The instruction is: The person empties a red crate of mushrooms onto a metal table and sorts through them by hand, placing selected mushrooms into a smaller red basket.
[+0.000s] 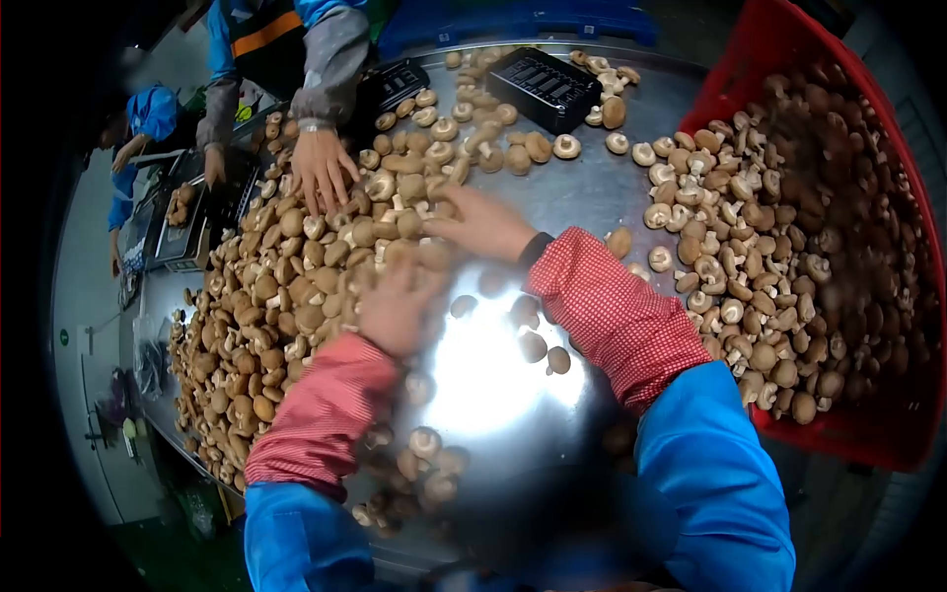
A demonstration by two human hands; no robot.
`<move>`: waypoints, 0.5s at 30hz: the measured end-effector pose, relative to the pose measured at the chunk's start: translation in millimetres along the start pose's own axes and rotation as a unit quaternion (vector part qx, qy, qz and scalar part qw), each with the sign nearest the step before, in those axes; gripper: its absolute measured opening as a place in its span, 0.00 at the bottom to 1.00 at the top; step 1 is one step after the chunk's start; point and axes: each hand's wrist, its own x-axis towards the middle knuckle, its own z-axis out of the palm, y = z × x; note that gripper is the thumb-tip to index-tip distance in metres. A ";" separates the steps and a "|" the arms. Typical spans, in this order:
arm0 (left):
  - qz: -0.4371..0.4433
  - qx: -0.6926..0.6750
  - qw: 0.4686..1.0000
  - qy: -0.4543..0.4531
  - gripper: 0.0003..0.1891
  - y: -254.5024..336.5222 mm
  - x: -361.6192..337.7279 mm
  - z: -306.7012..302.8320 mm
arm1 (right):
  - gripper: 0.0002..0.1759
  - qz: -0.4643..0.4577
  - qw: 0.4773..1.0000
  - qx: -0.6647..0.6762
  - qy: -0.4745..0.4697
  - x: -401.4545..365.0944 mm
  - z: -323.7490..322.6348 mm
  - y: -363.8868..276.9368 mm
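A large heap of brown shiitake mushrooms [266, 326] spreads over the left half of the metal table. At its right edge my left hand [397, 308] reaches onto the mushrooms, its fingers smeared by motion. My right hand [485, 222] is beside the same edge, thumb and fingers apart, fingertips at a few pale-stemmed mushrooms [409, 222]. Whether it touches one is hard to make out. Both my forearms wear red checked sleeves over blue ones. Several loose mushrooms [424, 444] lie on the table near my left forearm.
A red crate [912, 197] on the right is tipped toward the table, with mushrooms [760, 247] spilling from it. Black trays [545, 89] lie at the back. Across the table, a co-worker's hand [321, 170] rests on the heap. Another person stands at far left, near a scale [184, 232].
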 end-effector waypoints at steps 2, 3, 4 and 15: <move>-0.074 -0.044 0.996 -0.030 0.27 -29.6 3.7 -19.9 | 0.31 -0.026 0.999 -0.034 0.021 6.2 -17.8 -4.0; -0.129 -0.014 0.991 -0.030 0.27 -45.4 6.3 -26.0 | 0.30 -0.017 0.998 -0.057 0.035 8.4 -41.6 -2.6; -0.183 0.016 0.982 -0.029 0.26 -61.8 6.4 -26.3 | 0.29 -0.008 0.995 -0.082 0.049 10.9 -63.4 6.0; 0.097 -0.234 0.959 0.126 0.21 24.6 -14.6 -37.2 | 0.33 0.228 0.841 -0.455 0.184 49.4 -199.2 155.7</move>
